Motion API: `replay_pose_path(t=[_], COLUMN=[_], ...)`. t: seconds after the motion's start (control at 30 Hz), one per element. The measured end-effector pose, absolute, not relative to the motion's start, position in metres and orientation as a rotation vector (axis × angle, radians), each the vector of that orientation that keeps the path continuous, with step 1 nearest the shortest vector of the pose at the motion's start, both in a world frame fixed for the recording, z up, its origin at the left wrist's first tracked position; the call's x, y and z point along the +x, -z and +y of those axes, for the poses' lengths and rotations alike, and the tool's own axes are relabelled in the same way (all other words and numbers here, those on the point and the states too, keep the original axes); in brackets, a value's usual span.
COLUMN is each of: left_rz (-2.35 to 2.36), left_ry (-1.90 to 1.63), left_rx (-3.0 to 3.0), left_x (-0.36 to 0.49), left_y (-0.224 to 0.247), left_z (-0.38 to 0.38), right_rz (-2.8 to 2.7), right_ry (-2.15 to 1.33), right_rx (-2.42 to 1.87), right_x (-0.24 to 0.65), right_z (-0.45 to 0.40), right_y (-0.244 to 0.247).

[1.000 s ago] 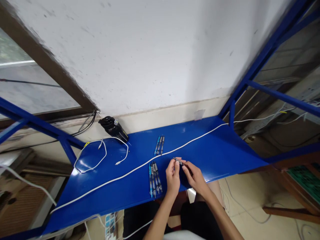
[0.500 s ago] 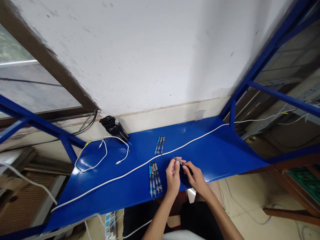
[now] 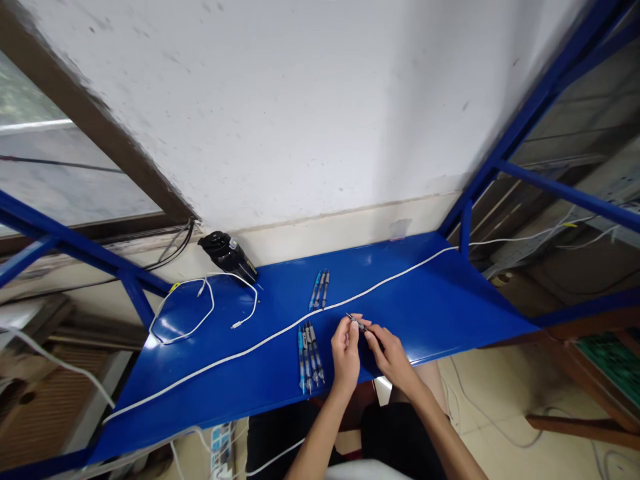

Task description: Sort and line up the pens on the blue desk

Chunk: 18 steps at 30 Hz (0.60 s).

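Between my two hands, above the front of the blue table, is a dark pen. My left hand grips its far end between thumb and fingers. At the near end, the fingers of my right hand are closed on the same pen; they cover much of it. Left of my left hand lies a row of several pens, one with light blue parts, the others grey and dark. Farther back, beyond the white cable, are three more pens side by side, the leftmost light blue.
A long white cable crosses the table diagonally. At the back left lies a black bottle, tilted toward the wall, beside a looped white charging cable. Blue frame posts stand at both ends. A white wall rises behind.
Both hands have shifted very slightly to the left with the pen still between them. The pens on the table have not moved.
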State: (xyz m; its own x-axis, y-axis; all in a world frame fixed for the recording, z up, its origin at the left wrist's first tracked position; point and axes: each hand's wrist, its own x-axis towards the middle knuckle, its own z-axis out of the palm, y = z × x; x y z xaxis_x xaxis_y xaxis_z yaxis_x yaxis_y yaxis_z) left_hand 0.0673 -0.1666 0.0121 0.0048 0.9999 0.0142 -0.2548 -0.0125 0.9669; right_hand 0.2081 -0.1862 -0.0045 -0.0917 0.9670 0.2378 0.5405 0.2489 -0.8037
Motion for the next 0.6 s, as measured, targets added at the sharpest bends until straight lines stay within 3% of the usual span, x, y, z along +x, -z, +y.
replay_pose_path(t=[0.37,0.6], left_rz=[0.998,1.088], left_ry=[-1.329,-1.355], left_rx=[1.019,0.713], left_x=[0.065,0.060], left_y=[-0.013,-0.025], left_z=[-0.165,-0.177], right_rz=[-1.808,-1.535], right_ry=[-0.812,-0.808], right_rx=[-1.400,-1.359], right_x=[0.210,0.198], right_z=[-0.185,-0.204], right_y=[-0.005,-0.026])
